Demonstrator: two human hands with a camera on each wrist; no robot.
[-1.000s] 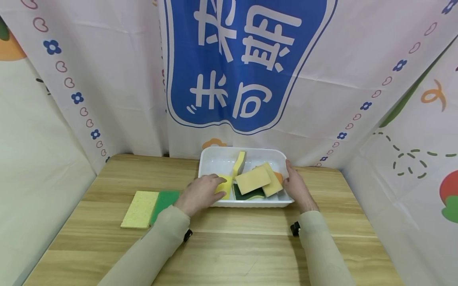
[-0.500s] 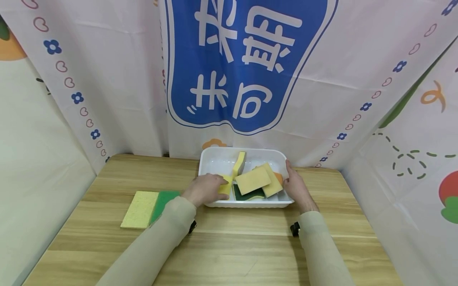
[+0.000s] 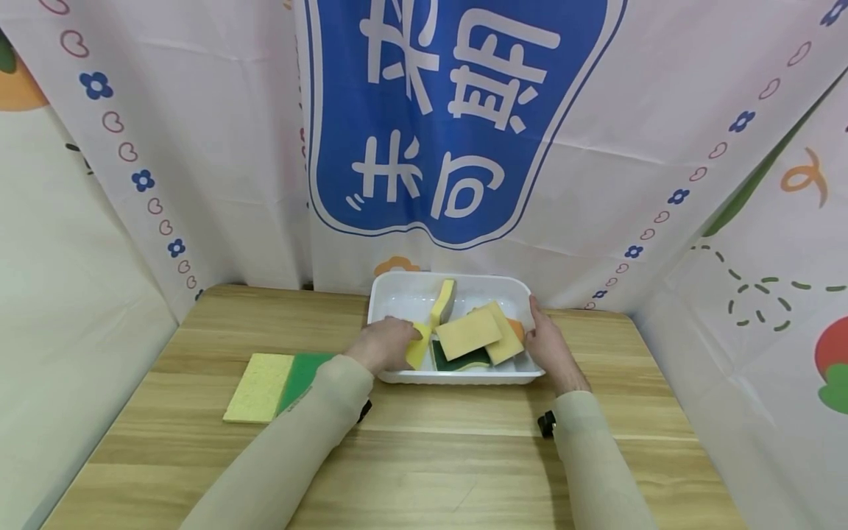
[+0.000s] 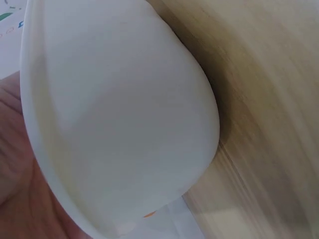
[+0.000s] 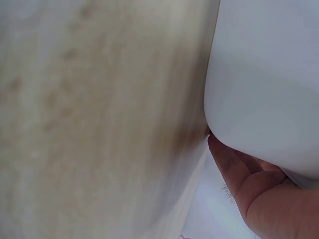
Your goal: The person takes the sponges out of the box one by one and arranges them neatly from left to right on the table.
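A white plastic tray [image 3: 457,377] stands at the back of the table with several sponges in it. My left hand [image 3: 384,344] reaches over its left end and grips a yellow sponge [image 3: 417,350]; the thumb is hidden. In the left wrist view the palm [image 4: 20,174] lies behind the tray wall [image 4: 129,109]. My right hand [image 3: 550,346] holds the tray's right end, its curled fingers [image 5: 249,184] against the outer wall in the right wrist view. Two cream sponges [image 3: 469,335] overlap on a dark green one [image 3: 457,359]; a thin yellow sponge [image 3: 442,303] stands on edge.
Left of the tray, a pale yellow sponge [image 3: 258,386] and a green sponge [image 3: 301,379] lie side by side on the wooden table [image 3: 450,456]. An orange piece [image 3: 517,328] shows at the tray's right. A printed curtain [image 3: 252,147] hangs behind.
My left hand has shifted slightly right and deeper into the tray, its fingers closing on the yellow sponge, which now tilts a little. My right hand stays in place.
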